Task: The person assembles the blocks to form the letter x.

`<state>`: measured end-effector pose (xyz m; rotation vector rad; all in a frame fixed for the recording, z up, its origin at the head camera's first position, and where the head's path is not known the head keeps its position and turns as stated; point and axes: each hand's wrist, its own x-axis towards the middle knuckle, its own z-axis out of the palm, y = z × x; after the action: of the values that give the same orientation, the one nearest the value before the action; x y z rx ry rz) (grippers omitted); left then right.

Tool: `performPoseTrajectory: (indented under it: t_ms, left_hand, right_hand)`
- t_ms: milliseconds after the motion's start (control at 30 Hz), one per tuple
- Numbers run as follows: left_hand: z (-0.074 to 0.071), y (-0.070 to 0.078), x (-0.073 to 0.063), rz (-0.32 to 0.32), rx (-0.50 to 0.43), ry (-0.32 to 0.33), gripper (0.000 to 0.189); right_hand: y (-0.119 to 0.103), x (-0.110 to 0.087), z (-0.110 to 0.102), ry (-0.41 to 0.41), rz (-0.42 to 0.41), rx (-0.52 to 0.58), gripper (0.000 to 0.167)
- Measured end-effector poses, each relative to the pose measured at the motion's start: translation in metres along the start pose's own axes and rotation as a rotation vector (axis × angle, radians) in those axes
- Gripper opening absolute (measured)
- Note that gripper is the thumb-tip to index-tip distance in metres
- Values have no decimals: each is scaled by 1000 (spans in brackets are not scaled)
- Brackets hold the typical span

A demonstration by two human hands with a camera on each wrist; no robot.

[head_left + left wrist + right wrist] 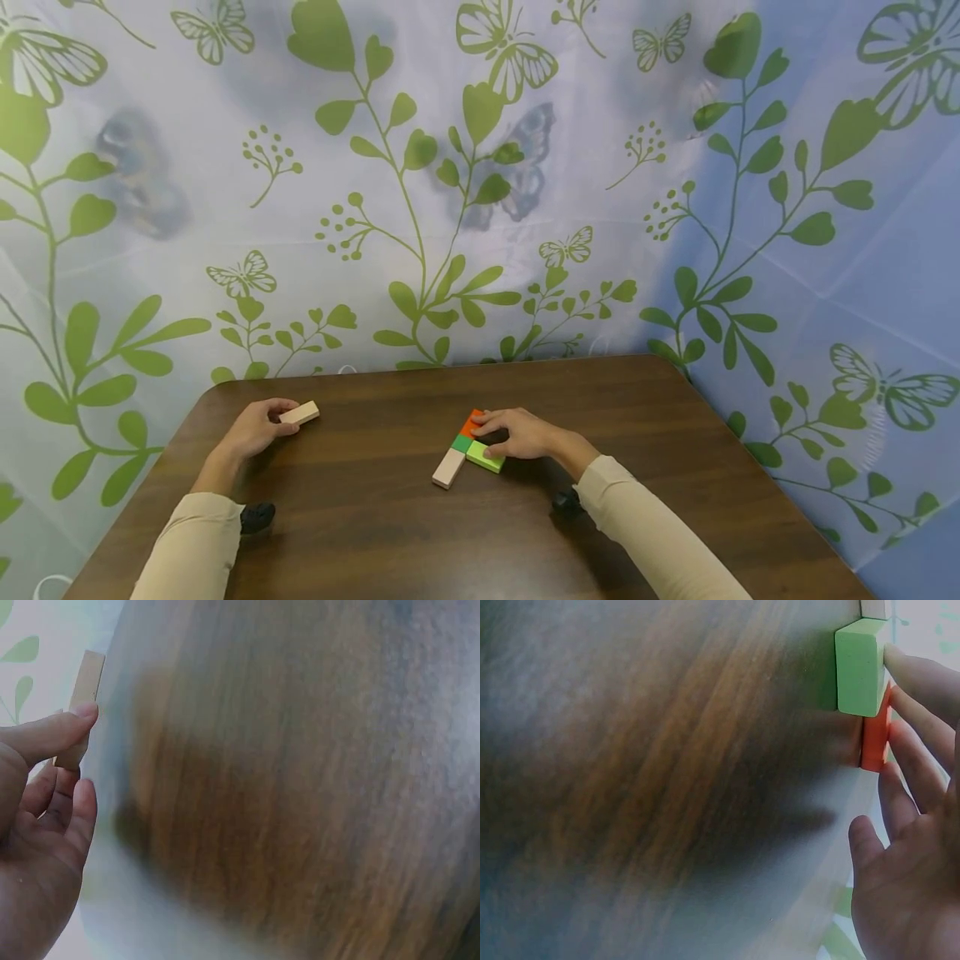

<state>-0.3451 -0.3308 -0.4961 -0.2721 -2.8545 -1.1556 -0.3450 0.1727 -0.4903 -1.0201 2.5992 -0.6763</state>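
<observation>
At the table's far left, my left hand (255, 429) pinches a plain wooden block (300, 413) between thumb and fingers. In the left wrist view that block (88, 679) sticks out past the thumb tip. Near the middle, an orange block (469, 424), a dark green block (461, 443) and a pale wooden block (447, 469) lie end to end in a slanting row. A lime green block (484, 457) branches off to the right beside the dark green one. My right hand (525, 435) rests its fingertips on the orange block and its thumb on the lime one, partly covering both.
The brown wooden table (360, 517) has rounded far corners. Behind it and to the right hangs a white curtain (420, 250) with green leaves and butterflies. Dark objects (257, 518) show beside both sleeves at the wrists.
</observation>
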Motion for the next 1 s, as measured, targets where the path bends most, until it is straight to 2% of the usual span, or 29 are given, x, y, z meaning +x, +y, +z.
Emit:
performPoseTrajectory:
  t_ms: [467,700,867,1000]
  left_hand:
    - [9,31,9,162,-22,-93,35]
    - [13,45,12,202,-27,-129,33]
    - [17,55,12,255,-33,-164,33]
    - [22,62,13,262,-35,-175,32]
  right_hand:
    - [-1,0,0,3,17,18,46]
    - [0,0,-2,3,9,11,46]
    - [-1,0,-2,0,11,-6,46]
    - [-1,0,-3,-5,18,-1,46]
